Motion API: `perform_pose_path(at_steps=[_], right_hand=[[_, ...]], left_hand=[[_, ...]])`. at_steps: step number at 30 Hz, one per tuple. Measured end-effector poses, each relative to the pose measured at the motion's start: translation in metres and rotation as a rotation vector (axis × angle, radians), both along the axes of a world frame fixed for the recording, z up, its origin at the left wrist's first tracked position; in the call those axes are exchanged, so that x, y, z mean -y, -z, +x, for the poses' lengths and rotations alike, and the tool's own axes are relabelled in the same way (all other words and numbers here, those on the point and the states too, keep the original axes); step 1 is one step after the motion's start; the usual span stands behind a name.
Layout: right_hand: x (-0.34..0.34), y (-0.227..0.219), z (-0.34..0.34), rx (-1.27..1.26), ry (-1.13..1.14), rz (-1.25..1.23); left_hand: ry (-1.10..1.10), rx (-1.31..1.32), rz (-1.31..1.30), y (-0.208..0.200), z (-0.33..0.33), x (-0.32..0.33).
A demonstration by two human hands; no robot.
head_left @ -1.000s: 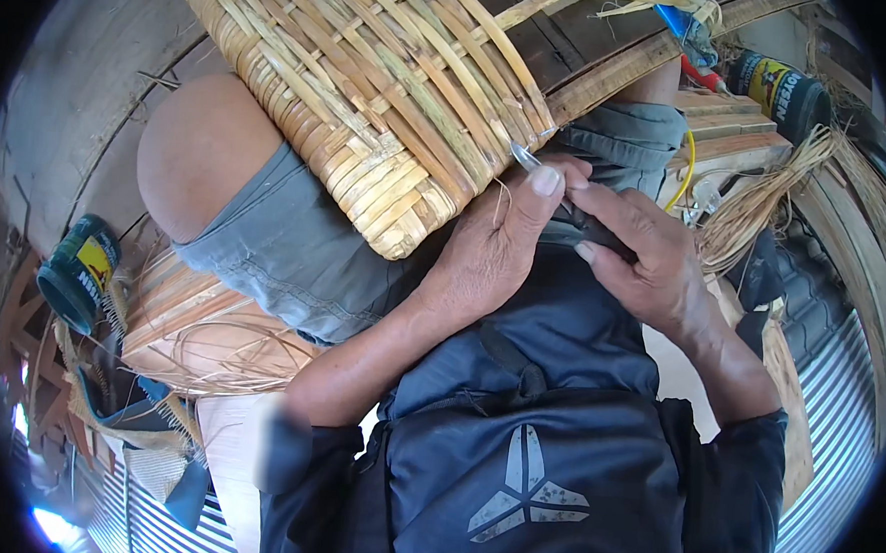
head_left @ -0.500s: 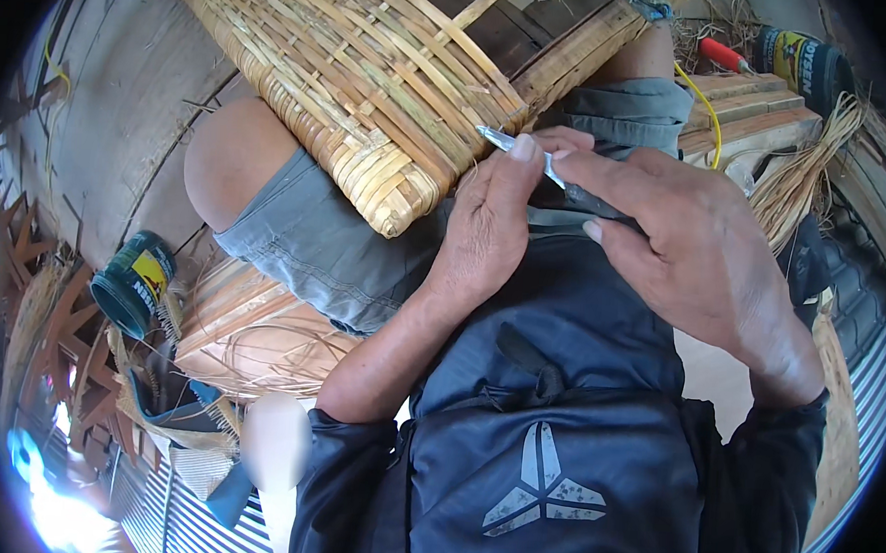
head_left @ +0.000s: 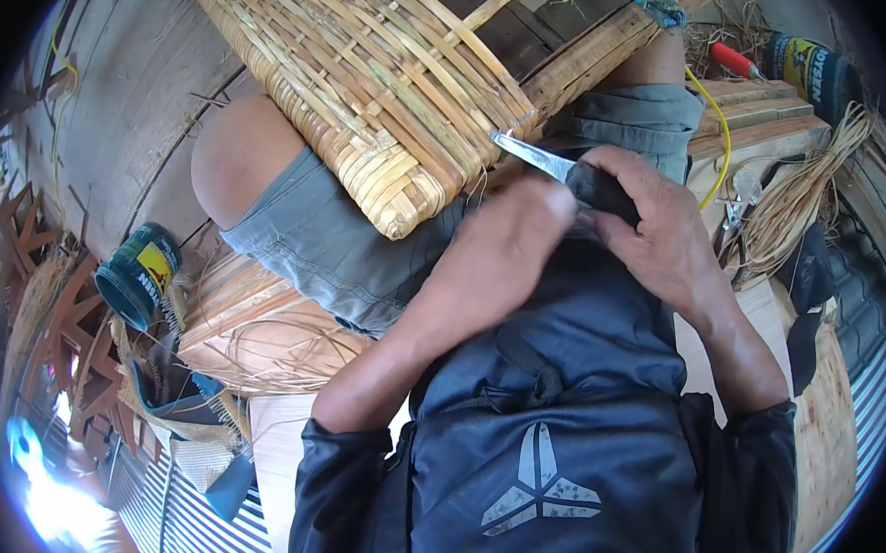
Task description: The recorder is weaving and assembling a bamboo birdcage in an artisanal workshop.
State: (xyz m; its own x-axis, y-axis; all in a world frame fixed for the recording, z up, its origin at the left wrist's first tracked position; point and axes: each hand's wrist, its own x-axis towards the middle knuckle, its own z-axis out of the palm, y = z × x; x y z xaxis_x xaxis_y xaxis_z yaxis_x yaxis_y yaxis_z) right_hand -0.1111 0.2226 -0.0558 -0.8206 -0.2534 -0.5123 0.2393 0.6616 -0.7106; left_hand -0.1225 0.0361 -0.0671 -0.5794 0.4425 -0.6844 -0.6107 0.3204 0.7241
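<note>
A woven cane basket (head_left: 377,98) lies slantwise across my lap, its wrapped, rounded corner pointing toward me. My right hand (head_left: 656,223) is closed round the dark handle of a knife (head_left: 539,157). The bright blade points left, its tip at the basket's end edge near the corner. My left hand (head_left: 511,225) is just below the blade, close to the handle. Motion smears its fingers, so whether they hold anything is hidden.
Bundled cane strips (head_left: 798,200) lie at the right, by stacked wood pieces (head_left: 762,118) and a red-handled tool (head_left: 733,59). Dark green cans stand at the far right (head_left: 812,76) and left (head_left: 137,276). A wooden beam (head_left: 605,60) runs behind the basket.
My right hand has shifted back along the knife, so more blade shows. My left hand has come down and right, away from the basket's edge.
</note>
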Motion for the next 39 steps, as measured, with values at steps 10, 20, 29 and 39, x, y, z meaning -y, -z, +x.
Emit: perform_pose_path(at_steps=[10, 20, 29, 39], right_hand=[[0.004, 0.055, 0.006, -0.525, -0.153, -0.111], [-0.024, 0.015, 0.032, -0.146, 0.429, -0.184], [-0.071, 0.029, 0.041, -0.157, 0.804, -0.338], [-0.083, 0.023, 0.061, -0.115, 0.864, -0.345]], left_hand=[[0.383, -0.682, -0.642, -0.056, -0.093, 0.038], [0.596, -0.659, -0.883, -0.054, -0.105, 0.009], [0.550, -1.048, -0.855, -0.007, -0.094, 0.023], [0.363, -1.357, -0.641, -0.016, -0.076, 0.021]])
